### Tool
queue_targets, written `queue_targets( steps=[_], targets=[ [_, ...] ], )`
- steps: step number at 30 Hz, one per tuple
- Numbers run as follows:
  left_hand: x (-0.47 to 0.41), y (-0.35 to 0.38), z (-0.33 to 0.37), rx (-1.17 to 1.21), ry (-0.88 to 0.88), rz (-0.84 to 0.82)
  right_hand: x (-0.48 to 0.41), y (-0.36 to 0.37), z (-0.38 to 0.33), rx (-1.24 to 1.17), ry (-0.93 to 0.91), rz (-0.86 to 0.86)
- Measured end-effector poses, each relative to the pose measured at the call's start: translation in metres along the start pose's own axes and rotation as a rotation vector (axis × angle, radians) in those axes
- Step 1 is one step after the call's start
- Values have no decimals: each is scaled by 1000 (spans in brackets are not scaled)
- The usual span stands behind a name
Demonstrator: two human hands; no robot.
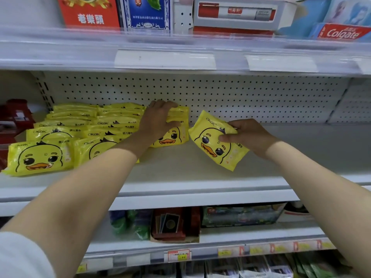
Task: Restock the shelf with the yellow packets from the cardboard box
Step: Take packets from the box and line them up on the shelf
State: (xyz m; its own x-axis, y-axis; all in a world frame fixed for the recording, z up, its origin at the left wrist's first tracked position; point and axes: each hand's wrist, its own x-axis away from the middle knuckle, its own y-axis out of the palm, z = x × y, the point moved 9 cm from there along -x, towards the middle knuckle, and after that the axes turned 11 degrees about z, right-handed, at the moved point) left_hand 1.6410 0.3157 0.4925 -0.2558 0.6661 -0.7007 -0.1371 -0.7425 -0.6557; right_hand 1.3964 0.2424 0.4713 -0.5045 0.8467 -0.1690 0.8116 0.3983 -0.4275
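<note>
Through the head camera, the left hand (158, 119) lies spread and relaxed on top of the rightmost stack of yellow packets (170, 138) on the white shelf (180, 169). The right hand (250, 137) pinches one tilted yellow packet (212, 143) between thumb and fingers, just beside that stack. Two more rows of packets (60, 137) lie to the left.

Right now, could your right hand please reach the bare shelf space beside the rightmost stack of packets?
Probably yes. The right hand, gripping a yellow packet, hovers over that bare shelf, and nothing lies between. The left hand only rests on the rightmost stack.
</note>
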Motion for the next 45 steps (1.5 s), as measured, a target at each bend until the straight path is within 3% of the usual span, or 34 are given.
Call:
queue_targets(
  steps=[3,7,10,16,23,29,35,40,45],
  targets=[
    [20,-10,32,556,-118,-106,11,15,-11,55,-22,-56],
    [63,-14,65,744,-169,-376,31,44,-21,77,-57,-108],
    [89,-19,54,786,-268,-338,47,61,-23,67,-72,-123],
    [122,-37,15,856,-547,-117,73,63,-11,-292,-24,21],
    [129,-52,8,903,-613,-62,77,68,3,-413,105,131],
    [121,-55,6,867,-551,-152,69,71,8,-421,159,159],
    [114,-44,-7,885,-682,-339,55,78,9,-440,170,134],
    [80,-55,-23,552,-524,-201,20,82,1,-407,95,155],
    [46,-62,-32,469,-366,-55,-25,87,-16,-455,-21,147]
  ],
)
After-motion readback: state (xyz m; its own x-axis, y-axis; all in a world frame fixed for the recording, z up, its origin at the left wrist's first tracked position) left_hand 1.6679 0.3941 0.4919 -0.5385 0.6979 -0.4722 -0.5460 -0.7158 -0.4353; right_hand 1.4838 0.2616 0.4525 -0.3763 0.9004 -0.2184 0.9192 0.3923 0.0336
